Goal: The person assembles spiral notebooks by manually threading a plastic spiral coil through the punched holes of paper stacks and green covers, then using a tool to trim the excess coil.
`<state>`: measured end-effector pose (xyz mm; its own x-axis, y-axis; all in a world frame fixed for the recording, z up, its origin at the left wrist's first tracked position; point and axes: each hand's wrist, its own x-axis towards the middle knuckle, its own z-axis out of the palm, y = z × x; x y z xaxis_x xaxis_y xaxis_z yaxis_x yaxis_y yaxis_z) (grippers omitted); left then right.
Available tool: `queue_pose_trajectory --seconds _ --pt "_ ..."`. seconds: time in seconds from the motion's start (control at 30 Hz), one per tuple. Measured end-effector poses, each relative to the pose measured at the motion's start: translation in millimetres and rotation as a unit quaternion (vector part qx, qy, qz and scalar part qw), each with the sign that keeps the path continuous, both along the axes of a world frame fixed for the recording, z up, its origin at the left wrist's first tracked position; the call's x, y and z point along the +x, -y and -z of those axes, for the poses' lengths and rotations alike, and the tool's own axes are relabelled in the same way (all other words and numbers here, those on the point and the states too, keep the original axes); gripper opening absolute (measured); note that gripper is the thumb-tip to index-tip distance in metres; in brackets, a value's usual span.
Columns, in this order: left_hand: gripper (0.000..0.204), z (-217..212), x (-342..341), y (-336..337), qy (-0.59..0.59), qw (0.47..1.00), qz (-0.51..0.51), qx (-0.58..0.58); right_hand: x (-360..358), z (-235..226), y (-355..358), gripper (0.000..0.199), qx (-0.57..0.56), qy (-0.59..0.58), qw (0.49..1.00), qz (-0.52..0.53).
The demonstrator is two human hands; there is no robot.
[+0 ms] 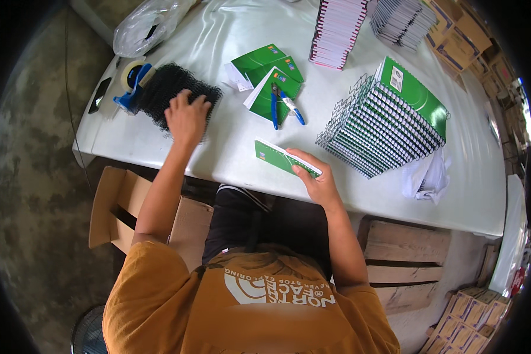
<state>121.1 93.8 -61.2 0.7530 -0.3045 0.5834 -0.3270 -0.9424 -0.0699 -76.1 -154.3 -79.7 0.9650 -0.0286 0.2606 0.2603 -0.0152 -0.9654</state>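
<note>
My left hand [187,118] lies over a pile of black binding coils [170,88] at the left of the table, fingers apart and slightly bent, touching the coils. In my right hand [321,184], near the table's front edge, a green-covered notebook [280,159] is pinched between thumb and fingers, with a row of punched holes along one edge. Beyond it, several green notebooks [277,64] lie fanned out. Blue-handled cutting pliers [284,106] rest on them, jaws pointing away from me.
A tall stack of coil-bound green notebooks [416,97] stands to the right, by a crumpled white bag [429,177]. A blue tape dispenser [134,85] and a phone [100,94] sit far left. More stacks [339,29] stand at the back. An open carton [130,206] is below the table.
</note>
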Motion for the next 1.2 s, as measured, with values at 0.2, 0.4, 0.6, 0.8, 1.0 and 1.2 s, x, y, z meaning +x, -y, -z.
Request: queue_pose_trajectory --seconds 0.2,0.4,0.6,0.8,1.0,1.2 --pt "0.024 -38.8 -12.7 8.2 -0.201 0.950 0.165 -0.174 1.8 2.7 -3.5 0.031 0.003 -0.011 0.999 0.051" --pt "0.031 -35.5 -67.6 31.0 -0.512 0.739 0.339 -0.276 5.1 8.2 1.6 0.030 -0.019 -0.002 0.997 0.080" --pt "0.039 -27.9 -66.4 36.9 -0.501 0.773 0.288 -0.260 4.8 11.3 1.9 0.029 -0.019 -0.001 0.995 0.098" --pt "0.035 -31.8 -55.9 38.5 -0.603 0.701 0.232 -0.300 5.0 10.6 1.9 0.029 -0.036 0.017 0.995 0.090" --pt "0.013 -57.2 -44.4 44.1 -0.507 0.726 0.396 -0.243 3.1 8.7 3.8 0.027 -0.035 0.017 0.996 0.080" --pt "0.036 -65.8 -55.1 51.0 -0.224 0.879 0.415 0.071 -1.6 9.5 -0.4 0.030 -0.099 0.004 0.991 0.090"
